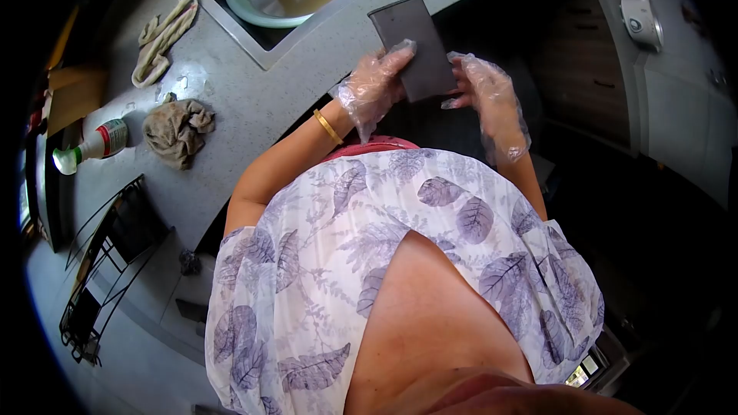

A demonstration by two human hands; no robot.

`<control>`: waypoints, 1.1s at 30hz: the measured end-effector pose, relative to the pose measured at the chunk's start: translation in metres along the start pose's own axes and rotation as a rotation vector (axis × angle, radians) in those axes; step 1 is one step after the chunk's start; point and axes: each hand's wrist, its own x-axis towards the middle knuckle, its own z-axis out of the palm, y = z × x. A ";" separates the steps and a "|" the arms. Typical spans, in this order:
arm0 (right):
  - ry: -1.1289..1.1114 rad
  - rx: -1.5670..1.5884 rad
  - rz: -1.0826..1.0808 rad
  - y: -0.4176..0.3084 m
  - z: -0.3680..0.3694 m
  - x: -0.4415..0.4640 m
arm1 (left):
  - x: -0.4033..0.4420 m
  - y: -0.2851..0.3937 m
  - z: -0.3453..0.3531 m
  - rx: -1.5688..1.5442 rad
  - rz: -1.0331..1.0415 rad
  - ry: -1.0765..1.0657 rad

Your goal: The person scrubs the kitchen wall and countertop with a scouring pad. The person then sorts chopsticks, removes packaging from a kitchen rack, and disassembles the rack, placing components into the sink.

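Observation:
My left hand [378,83], in a clear plastic glove, grips a dark grey rectangular box-like piece [413,46] by its left side. The thumb lies across its flat face, and the other fingers are partly hidden behind it. The piece is held tilted, in front of the counter edge. My right hand [486,88], gloved the same way, is at the piece's right edge with its fingers apart and slightly bent. Whether those fingertips touch the piece, I cannot tell. A gold bracelet [327,127] circles my left wrist.
A pale green basin [237,1] of murky water stands in the sink. On the grey counter [231,84] lie a crumpled brown cloth [177,132], a twisted light cloth [160,40] and a spray bottle [104,140]. A black wire rack [115,253] is at left, a white appliance [640,21] at right.

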 end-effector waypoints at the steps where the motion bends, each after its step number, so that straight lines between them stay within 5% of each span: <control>1: -0.025 -0.003 0.006 0.000 0.002 0.000 | 0.000 0.000 -0.002 -0.046 -0.005 -0.012; 6: -0.094 -0.073 0.060 -0.006 0.021 -0.006 | 0.003 -0.005 -0.010 -0.104 0.059 -0.018; 13: -0.291 0.149 -0.015 -0.008 0.040 0.007 | -0.019 0.023 0.005 0.554 0.254 0.205; 18: -0.176 0.054 -0.054 -0.012 0.032 0.052 | -0.017 0.036 -0.038 0.518 0.389 0.369; 21: -0.057 -0.116 -0.201 -0.027 0.038 0.089 | -0.073 0.055 -0.051 0.498 0.566 0.290; 27: 0.207 -0.665 -0.730 -0.046 0.066 0.175 | -0.184 0.058 -0.083 0.401 0.812 0.682; 33: 0.102 -1.099 -0.845 -0.043 0.092 0.254 | -0.228 0.023 -0.076 0.176 1.138 1.076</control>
